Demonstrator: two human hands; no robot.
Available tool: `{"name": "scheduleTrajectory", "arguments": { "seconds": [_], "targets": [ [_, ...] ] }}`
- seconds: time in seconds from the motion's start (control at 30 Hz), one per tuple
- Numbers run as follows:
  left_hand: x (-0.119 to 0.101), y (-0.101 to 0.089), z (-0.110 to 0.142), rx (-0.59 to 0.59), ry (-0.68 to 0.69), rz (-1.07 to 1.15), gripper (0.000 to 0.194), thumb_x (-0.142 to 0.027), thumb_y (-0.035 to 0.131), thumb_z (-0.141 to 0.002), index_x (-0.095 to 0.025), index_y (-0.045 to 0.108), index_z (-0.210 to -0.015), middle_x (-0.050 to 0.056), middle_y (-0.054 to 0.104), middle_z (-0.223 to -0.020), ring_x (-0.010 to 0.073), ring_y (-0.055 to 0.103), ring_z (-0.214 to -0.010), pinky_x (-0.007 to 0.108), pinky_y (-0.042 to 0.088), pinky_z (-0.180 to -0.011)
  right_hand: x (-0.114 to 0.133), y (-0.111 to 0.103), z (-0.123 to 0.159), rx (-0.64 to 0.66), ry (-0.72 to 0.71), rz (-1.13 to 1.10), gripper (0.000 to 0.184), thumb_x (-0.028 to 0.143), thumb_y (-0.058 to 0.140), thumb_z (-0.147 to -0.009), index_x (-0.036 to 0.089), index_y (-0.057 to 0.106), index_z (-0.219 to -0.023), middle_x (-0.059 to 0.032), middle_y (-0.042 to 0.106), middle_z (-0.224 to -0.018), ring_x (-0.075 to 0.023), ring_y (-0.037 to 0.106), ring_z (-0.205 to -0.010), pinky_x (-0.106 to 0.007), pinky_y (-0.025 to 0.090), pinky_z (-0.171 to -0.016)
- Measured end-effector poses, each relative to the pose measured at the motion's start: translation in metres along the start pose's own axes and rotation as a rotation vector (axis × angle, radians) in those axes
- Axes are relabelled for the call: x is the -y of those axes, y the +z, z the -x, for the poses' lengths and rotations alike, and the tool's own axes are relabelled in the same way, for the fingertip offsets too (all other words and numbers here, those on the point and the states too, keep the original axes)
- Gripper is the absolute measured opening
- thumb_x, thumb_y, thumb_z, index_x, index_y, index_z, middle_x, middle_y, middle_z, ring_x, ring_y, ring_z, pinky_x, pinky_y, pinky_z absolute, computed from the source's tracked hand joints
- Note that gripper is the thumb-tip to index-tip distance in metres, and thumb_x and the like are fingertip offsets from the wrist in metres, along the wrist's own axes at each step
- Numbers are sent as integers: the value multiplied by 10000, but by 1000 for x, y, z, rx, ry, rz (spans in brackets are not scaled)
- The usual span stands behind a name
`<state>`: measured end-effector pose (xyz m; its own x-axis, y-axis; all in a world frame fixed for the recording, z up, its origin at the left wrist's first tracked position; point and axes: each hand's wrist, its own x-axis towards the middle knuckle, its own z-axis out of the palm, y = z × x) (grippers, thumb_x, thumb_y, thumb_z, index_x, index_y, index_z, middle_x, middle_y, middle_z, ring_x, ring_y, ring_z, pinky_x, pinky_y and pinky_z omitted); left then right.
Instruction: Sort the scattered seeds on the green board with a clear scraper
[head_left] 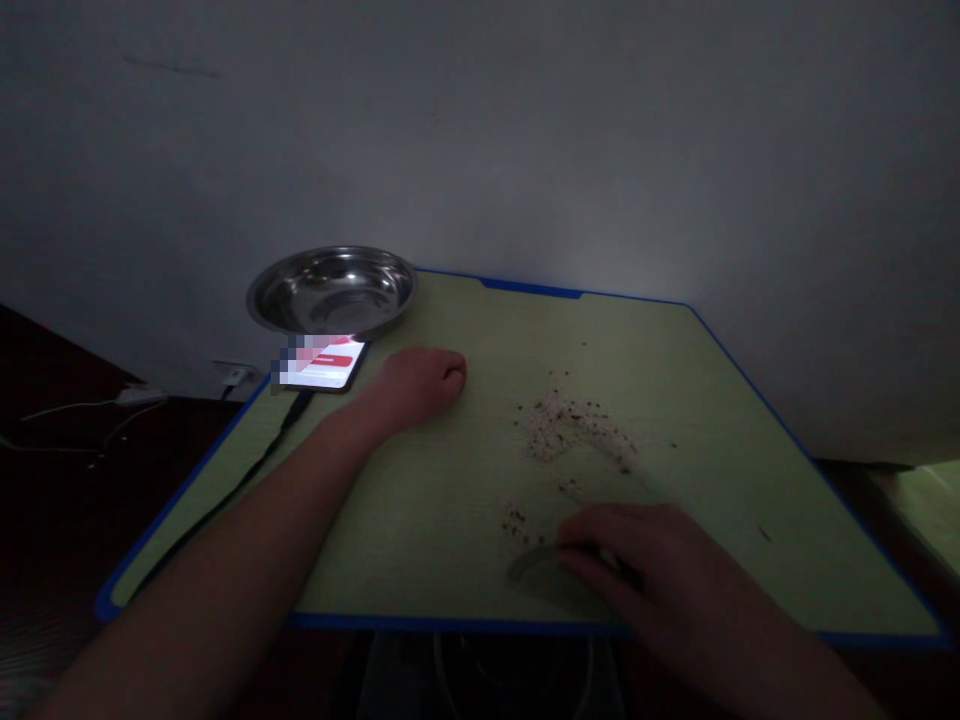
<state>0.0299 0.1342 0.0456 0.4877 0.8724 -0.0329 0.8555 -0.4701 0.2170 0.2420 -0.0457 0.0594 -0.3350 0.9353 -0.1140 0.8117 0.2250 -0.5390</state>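
My left hand rests on a green table as a closed fist, with nothing showing in it, just right of a lit phone. My right hand lies near the table's front edge with its fingers curled over a small round greyish thing that I cannot make out in the dim light. A patch of scattered grains and dark specks lies on the table between and beyond the hands, with a smaller patch next to my right fingers.
A steel bowl stands at the table's far left corner, behind the phone. A dark cable runs from the phone along the left side. The table has a blue rim and stands against a pale wall. The room is dim.
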Motion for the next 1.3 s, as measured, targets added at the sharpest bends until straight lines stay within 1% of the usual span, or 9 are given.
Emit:
{"name": "scheduleTrajectory", "arguments": {
  "seconds": [0.1,0.23,0.37,0.63,0.8,0.93,1.1,1.2,1.3],
  "targets": [
    [1,1,0,-8,14,-1,306,-267,358,-797,-200,656,-779,43,662,-755,160,544,-662,284,347,-593,11,8,-12,-13,-33,58,177,257,515,-911,237,660,-810,18,698,-756,-153,642,-677,-275,425,-619],
    [2,1,-1,-4,11,-16,320,-274,351,-799,-201,663,-794,52,667,-774,174,551,-677,294,346,-596,9,10,-30,-91,-2,171,180,264,506,-902,209,656,-819,-21,699,-730,-185,651,-653,-295,409,-588],
    [3,2,-2,3,15,-20,326,-278,349,-800,-202,666,-804,50,668,-779,176,554,-683,295,348,-602,-3,3,-34,-196,64,245,197,292,484,-913,203,639,-829,-23,684,-662,-186,638,-582,-292,382,-540],
    [0,0,0,2,10,-17,301,-274,353,-798,-201,643,-775,38,657,-749,157,542,-650,280,338,-580,-32,-21,-25,-315,122,106,218,339,487,-917,209,628,-816,6,637,-584,-138,580,-508,-260,385,-498],
    [2,2,-1,-9,19,-12,305,-275,347,-799,-202,642,-767,44,664,-761,160,548,-663,285,345,-590,-29,-14,-26,-260,119,109,211,326,489,-909,213,626,-796,1,653,-612,-148,596,-546,-265,392,-513],
    [5,5,-3,-24,30,-23,310,-285,347,-802,-207,645,-765,42,664,-753,156,537,-652,285,338,-584,-22,-10,-20,-190,106,35,230,328,480,-910,219,631,-775,10,650,-603,-137,593,-536,-257,404,-514],
    [3,3,-2,-20,27,-17,301,-281,349,-794,-206,639,-760,42,659,-750,157,535,-653,286,337,-586,-29,-17,-2,-216,134,-33,263,394,475,-916,229,624,-777,15,645,-617,-132,591,-543,-251,424,-510],
    [1,2,-1,-15,22,-11,296,-274,351,-787,-201,637,-753,44,653,-738,158,533,-644,287,335,-582,-33,-16,11,-134,129,-40,274,404,460,-928,236,641,-809,4,676,-696,-136,616,-601,-254,453,-542],
    [2,2,-2,-9,20,-6,291,-268,356,-781,-200,638,-752,42,652,-735,158,536,-647,284,337,-582,-29,-9,19,-35,100,-53,266,377,455,-933,245,662,-830,-2,700,-760,-144,641,-656,-260,467,-564]
  ]
}}
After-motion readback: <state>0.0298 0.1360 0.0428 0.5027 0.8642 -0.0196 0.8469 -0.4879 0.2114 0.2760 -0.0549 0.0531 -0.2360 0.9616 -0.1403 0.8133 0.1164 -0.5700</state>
